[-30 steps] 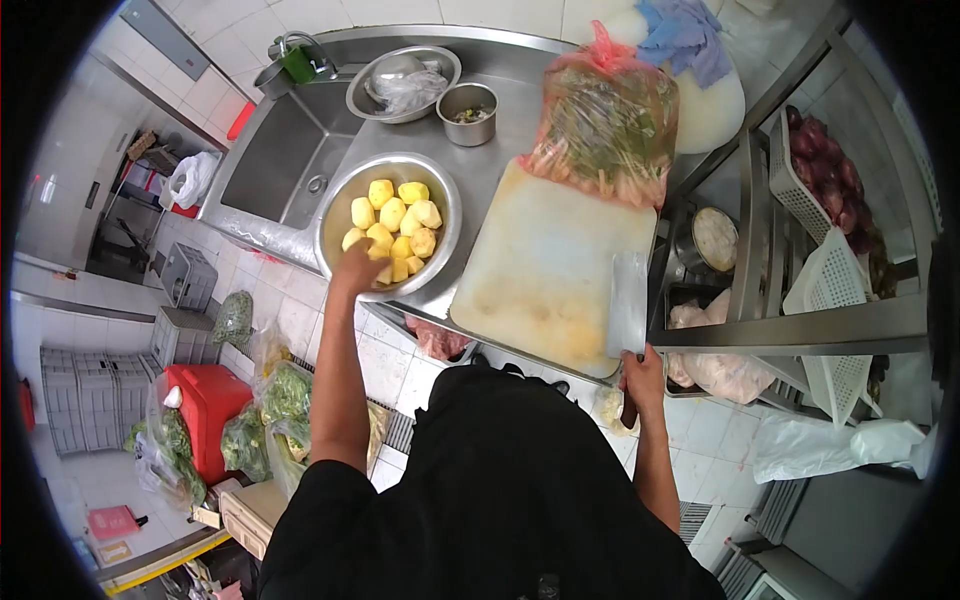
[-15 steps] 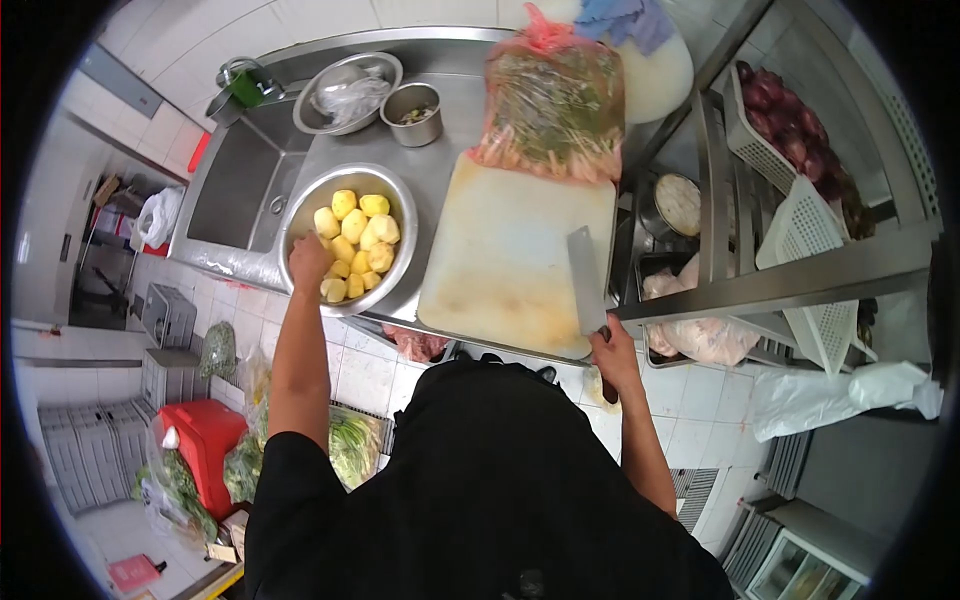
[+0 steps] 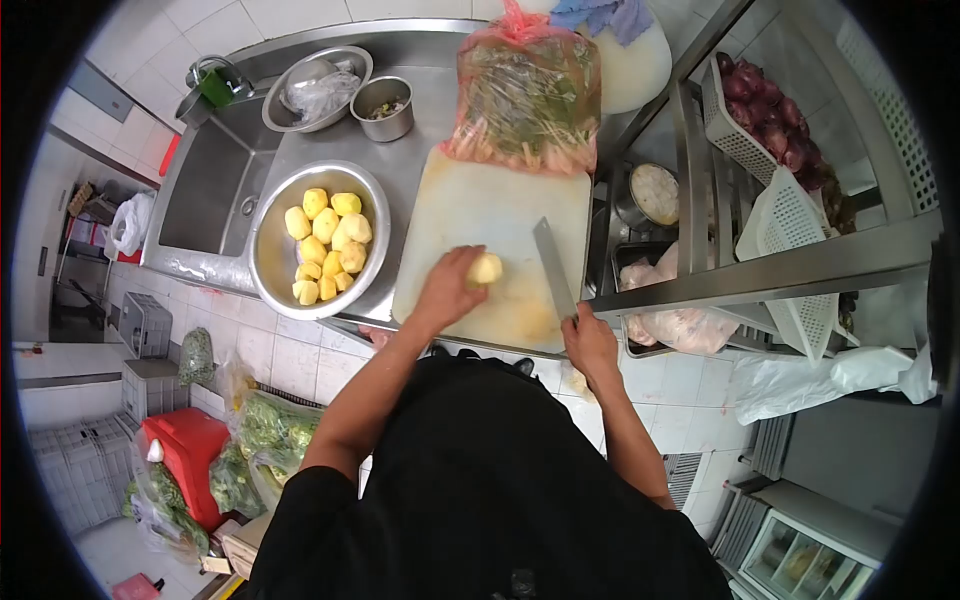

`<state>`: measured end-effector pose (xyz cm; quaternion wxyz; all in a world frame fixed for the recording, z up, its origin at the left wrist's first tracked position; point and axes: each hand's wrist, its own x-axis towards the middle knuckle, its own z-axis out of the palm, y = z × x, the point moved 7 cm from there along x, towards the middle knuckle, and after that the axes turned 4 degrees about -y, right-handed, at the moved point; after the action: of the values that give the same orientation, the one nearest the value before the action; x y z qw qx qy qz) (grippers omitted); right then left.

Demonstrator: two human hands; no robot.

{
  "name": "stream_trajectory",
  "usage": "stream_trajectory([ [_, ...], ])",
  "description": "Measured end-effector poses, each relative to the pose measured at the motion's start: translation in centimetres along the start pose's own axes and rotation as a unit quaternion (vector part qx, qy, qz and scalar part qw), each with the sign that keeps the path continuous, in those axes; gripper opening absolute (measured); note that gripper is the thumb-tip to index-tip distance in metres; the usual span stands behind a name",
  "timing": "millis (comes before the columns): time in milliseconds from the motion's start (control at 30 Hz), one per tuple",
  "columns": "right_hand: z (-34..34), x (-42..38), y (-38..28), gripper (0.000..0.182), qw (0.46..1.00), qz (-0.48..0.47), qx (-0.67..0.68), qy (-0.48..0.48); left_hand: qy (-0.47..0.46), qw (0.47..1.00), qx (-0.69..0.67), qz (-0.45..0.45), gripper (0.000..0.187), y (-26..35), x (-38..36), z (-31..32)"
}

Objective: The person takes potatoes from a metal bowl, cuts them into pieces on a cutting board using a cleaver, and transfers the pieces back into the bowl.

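Through my head camera, I am watching the steel counter (image 3: 320, 150) carrying the pale cutting board (image 3: 485, 205). The pink bag of greens (image 3: 530, 95) is overlapping the board's far edge, and the steel bowl (image 3: 375, 205) is sitting left of the board, holding peeled potatoes (image 3: 325, 225). Over the board's right part, I am angling the knife (image 3: 555, 268), my right hand (image 3: 590, 343) clenching its handle. My left hand (image 3: 452, 287) is grasping one peeled potato (image 3: 486, 268) over the board's middle, fingers curling around its left side.

White tiled wall (image 3: 200, 20), pale tiled floor (image 3: 300, 350), steel sink counter (image 3: 400, 150), metal shelving (image 3: 690, 160)
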<state>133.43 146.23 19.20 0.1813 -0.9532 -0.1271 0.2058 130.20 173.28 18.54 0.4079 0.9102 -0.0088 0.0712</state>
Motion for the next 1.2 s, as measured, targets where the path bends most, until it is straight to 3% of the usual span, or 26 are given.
stream_trajectory([
  [100, -0.1, -0.2, -2.2, 0.028, 0.998, -0.040, -0.007, 0.037, 0.007, 1.000, 0.013, -0.013, 0.062, -1.3, -0.4, 3.6],
  [300, 0.4, -0.5, -6.7, 0.022, 0.992, -0.121, 0.031, 0.027, 0.065, 0.997, -0.019, -0.027, 0.052, 0.0, -1.6, 1.8],
  [533, 0.8, 0.7, -8.6, 0.021, 0.991, -0.134, 0.012, 0.016, 0.106, 0.994, 0.000, 0.016, 0.030, -0.1, -2.0, 1.4],
  [767, -0.8, 0.4, -10.1, 0.019, 0.986, -0.163, -0.004, 0.035, 0.092, 0.996, 0.014, 0.015, 0.027, 0.3, -1.7, 1.1],
  [933, -5.6, -1.2, -12.7, 0.020, 0.981, -0.158, 0.069, 0.091, 0.090, 0.995, 0.039, 0.017, 0.026, -0.1, -1.6, 1.6],
  [1067, -0.3, 1.6, -10.7, 0.019, 0.982, -0.166, 0.049, 0.070, 0.089, 0.995, 0.033, 0.021, 0.026, 0.0, -1.8, 1.7],
  [1133, 3.5, 3.3, -9.0, 0.020, 0.992, -0.118, -0.036, -0.011, 0.082, 0.995, 0.042, 0.024, 0.027, -0.2, -1.5, 1.8],
  [1200, 3.5, 3.8, -9.1, 0.021, 0.992, -0.122, -0.041, -0.022, 0.084, 0.996, 0.032, 0.014, 0.027, -0.1, -1.4, 1.5],
])
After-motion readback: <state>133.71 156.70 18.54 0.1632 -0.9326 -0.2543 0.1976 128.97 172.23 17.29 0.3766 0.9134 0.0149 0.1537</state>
